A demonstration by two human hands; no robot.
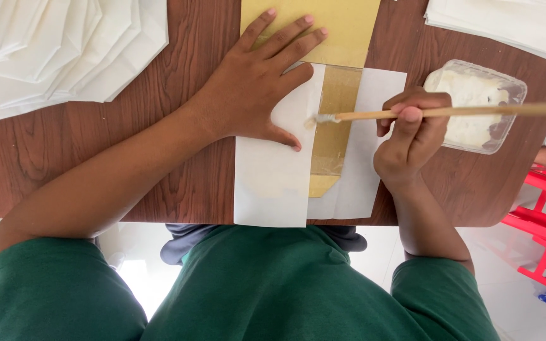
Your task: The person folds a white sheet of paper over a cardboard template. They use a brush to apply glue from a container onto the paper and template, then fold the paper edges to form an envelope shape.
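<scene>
While left hand (254, 88) lies flat, right hand (409, 136) grips brush (437, 113).

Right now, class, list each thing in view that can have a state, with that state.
Left hand: flat, pressing the white paper sheet.
Right hand: gripping the thin wooden brush.
Brush tip: on the gold paper strip.
Clear plastic paste tub: open, holding white paste.

left hand (257, 88) flat, right hand (409, 136) gripping
</scene>
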